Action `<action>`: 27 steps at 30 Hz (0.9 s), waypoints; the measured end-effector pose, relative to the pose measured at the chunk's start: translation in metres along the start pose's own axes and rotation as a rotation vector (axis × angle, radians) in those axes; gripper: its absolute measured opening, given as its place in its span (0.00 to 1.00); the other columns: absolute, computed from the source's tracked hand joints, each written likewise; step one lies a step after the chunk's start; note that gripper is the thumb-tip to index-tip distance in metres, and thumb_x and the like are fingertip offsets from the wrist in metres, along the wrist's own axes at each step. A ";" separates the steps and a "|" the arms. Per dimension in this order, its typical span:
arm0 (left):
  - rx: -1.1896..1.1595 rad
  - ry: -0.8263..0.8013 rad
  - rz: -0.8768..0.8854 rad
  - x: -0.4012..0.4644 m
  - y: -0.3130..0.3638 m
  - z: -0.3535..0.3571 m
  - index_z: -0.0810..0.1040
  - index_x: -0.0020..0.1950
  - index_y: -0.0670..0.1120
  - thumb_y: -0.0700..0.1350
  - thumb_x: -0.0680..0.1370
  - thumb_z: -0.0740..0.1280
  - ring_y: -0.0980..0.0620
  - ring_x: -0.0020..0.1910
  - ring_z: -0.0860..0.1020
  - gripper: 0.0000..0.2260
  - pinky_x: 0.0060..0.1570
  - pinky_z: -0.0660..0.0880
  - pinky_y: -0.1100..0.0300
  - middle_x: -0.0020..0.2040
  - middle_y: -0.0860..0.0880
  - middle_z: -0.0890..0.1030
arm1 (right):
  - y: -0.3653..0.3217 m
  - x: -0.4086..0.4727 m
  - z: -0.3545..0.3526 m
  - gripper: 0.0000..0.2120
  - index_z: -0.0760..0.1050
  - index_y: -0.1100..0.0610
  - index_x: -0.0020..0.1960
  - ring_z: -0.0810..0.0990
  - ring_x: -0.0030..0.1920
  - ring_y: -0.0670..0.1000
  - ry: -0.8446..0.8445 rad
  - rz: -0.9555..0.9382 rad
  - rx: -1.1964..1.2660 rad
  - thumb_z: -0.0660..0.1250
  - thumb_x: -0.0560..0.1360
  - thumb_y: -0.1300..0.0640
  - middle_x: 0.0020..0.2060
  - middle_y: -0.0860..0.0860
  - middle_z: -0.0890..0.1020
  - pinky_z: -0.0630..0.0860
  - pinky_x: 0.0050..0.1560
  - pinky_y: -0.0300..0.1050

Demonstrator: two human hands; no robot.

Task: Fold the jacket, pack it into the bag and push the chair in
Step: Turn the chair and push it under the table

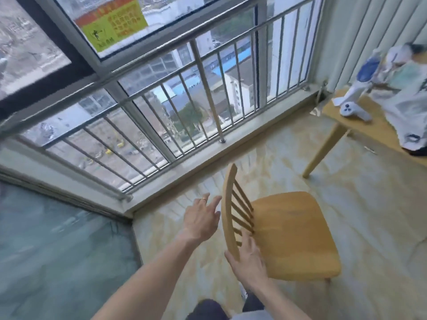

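— What do you see, starting at the left?

— A dark teal floor covering (57, 250) in the lower left corner, and above it a large window (138, 77) with a metal railing (203, 93) of upright bars. A yellow and orange notice (111, 21) is stuck on the upper pane.

— And the hands?

— The left hand (202, 219) is stretched out, fingers straight and spread, holding nothing. It wears a ring (203, 199), and its fingertips sit just beside the curved top rail of the chair (291, 234), though I cannot tell whether they touch it. The right hand (248, 262) is at the near end of that same top rail, fingers curled round the rail.

— Where does the chair stand?

— On the pale marbled floor (358, 215), its back towards the person and its seat facing right, towards the wooden table (353, 125). It is well apart from the table, not under it.

— What lies on the table?

— Near its left corner, a white controller (351, 111) with dark buttons. Beside it, further right, a white plastic bag (406, 112), crumpled, with blue and white fabric at its top; whether that is the jacket I cannot tell. Behind the table hangs a pale pleated curtain (369, 31).
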State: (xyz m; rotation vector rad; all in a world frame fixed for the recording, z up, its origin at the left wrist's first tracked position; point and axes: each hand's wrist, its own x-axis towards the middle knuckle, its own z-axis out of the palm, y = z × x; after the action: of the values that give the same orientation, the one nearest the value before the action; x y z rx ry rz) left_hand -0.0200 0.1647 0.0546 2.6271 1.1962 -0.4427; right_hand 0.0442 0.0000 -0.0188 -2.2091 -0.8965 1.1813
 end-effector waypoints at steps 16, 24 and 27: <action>0.366 -0.045 0.713 0.189 -0.013 0.028 0.78 0.66 0.50 0.54 0.78 0.61 0.41 0.82 0.50 0.19 0.75 0.58 0.42 0.83 0.41 0.55 | -0.039 0.069 0.055 0.37 0.70 0.44 0.68 0.76 0.67 0.55 0.379 0.641 0.194 0.36 0.75 0.27 0.66 0.50 0.79 0.70 0.67 0.53; 0.061 -0.241 0.711 0.213 -0.038 0.023 0.54 0.82 0.41 0.56 0.77 0.67 0.35 0.81 0.50 0.40 0.70 0.68 0.43 0.82 0.35 0.40 | -0.082 0.063 0.080 0.14 0.84 0.58 0.47 0.81 0.52 0.63 0.827 1.314 0.114 0.71 0.71 0.47 0.44 0.60 0.84 0.72 0.60 0.56; -0.049 -0.385 0.593 0.214 -0.035 0.015 0.41 0.83 0.40 0.51 0.76 0.70 0.34 0.78 0.60 0.47 0.66 0.70 0.45 0.81 0.32 0.43 | -0.090 0.064 0.079 0.19 0.82 0.57 0.56 0.73 0.66 0.63 0.948 1.447 0.267 0.74 0.69 0.50 0.58 0.62 0.80 0.66 0.71 0.58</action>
State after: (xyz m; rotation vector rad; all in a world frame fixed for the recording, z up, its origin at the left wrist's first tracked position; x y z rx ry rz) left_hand 0.0844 0.3309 -0.0393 2.5262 0.2864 -0.7310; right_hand -0.0257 0.1155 -0.0344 -2.5747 1.3280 0.3838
